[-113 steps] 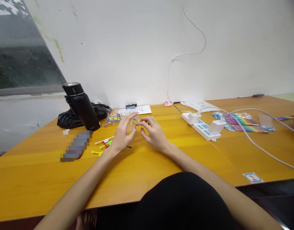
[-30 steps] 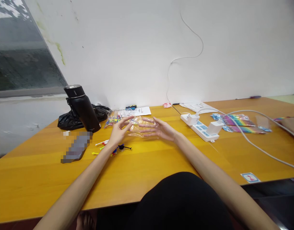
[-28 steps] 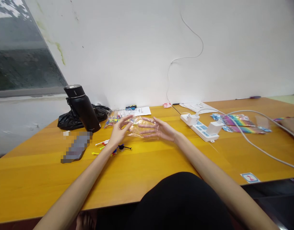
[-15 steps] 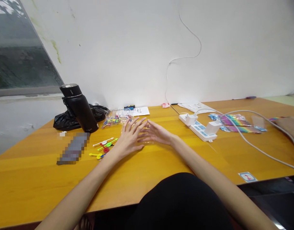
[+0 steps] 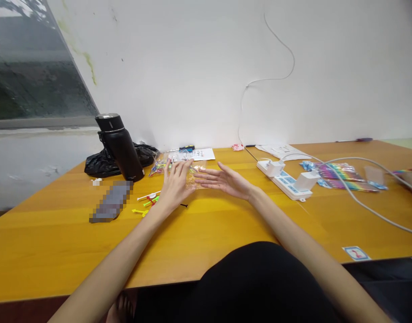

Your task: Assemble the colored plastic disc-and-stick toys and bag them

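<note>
A clear plastic bag (image 5: pixel 191 180) lies on the wooden table (image 5: pixel 179 251) in the gap between a person's two hands, right of the left hand (image 5: pixel 175 185) and left of the right hand (image 5: pixel 228 181). Its visible stretch runs crosswise from one hand toward the other, though its true long axis is hard to tell with part of it covered. The left hand appears the nearer, its bent fingers arched over the bag's left end; whether they pinch the film cannot be told. The right hand is spread and grasps nothing, palm turned toward the left, straight fingertips overlapping the bag's right side, contact uncertain. Colored plastic arrows (image 5: pixel 151 201) sit just left of the left hand, partly hidden by its wrist. Beyond that hand rests a bag of colored pieces (image 5: pixel 158 168); a power strip (image 5: pixel 289 183) lies right of the right hand.
</note>
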